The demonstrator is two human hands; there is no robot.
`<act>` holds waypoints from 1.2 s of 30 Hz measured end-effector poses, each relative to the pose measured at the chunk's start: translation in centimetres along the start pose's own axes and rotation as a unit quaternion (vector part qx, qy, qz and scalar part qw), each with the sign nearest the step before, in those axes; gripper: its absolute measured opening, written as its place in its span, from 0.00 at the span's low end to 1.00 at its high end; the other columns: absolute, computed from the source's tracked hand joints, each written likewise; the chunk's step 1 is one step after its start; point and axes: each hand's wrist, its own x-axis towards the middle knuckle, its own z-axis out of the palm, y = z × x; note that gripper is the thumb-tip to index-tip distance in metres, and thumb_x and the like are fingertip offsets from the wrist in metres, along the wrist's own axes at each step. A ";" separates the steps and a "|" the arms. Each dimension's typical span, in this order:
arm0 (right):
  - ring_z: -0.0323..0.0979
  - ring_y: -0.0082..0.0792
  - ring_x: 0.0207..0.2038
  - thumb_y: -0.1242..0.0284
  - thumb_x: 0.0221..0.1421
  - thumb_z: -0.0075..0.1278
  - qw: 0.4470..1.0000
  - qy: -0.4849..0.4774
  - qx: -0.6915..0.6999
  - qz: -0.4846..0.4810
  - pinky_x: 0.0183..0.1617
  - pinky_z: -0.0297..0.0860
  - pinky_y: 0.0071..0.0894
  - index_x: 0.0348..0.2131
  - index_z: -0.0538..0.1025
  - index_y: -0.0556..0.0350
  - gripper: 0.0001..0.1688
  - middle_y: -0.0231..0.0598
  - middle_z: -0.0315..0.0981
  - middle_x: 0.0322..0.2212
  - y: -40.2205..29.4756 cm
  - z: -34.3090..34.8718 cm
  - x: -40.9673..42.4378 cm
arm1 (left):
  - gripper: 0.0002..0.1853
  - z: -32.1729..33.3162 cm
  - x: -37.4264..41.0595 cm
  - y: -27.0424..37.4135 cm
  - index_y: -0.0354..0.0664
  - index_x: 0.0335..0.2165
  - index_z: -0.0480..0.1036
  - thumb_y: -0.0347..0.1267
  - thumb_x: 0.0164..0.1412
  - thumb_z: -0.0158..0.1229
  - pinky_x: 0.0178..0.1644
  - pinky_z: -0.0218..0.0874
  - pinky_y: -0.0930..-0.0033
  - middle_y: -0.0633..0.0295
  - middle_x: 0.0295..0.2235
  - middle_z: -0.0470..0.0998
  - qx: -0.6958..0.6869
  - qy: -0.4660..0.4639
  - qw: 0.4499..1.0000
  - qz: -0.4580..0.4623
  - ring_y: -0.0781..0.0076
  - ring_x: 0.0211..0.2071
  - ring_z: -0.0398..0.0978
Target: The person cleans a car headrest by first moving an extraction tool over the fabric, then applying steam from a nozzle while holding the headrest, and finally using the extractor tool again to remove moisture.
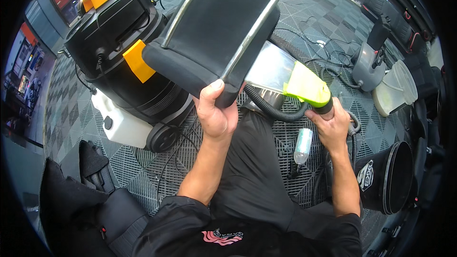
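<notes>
My left hand (216,112) grips the lower edge of a black car headrest (217,18), thumb beside the base of one of its two metal posts (255,28). The posts point away from me. My right hand (330,125) is closed round the dark neck of a vacuum extraction nozzle (273,67). The nozzle has a clear flat head and bright yellow-green tape round its middle. Its clear head lies close beside the headrest's right side; whether they touch I cannot tell. A black ribbed hose (275,112) passes below the nozzle.
A large black and yellow wet vacuum (121,57) with a white tank (125,125) stands left. Right are a spray bottle (303,146), a black bucket (385,178), a translucent bucket (394,89) and a grey machine (367,66). Cables cross the tiled floor (321,3). Car seats (392,21) stand far right.
</notes>
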 end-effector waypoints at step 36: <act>0.79 0.51 0.44 0.46 0.40 0.67 0.975 -0.213 0.044 0.044 0.48 0.73 0.46 0.44 0.79 0.59 0.41 0.51 0.81 0.39 -3.4 5.0 5.3 | 0.29 -3.2 -1.7 0.9 0.26 0.53 0.66 0.35 0.56 0.55 0.56 0.63 0.34 0.45 0.49 0.77 0.095 0.118 0.988 0.005 0.48 0.50 0.76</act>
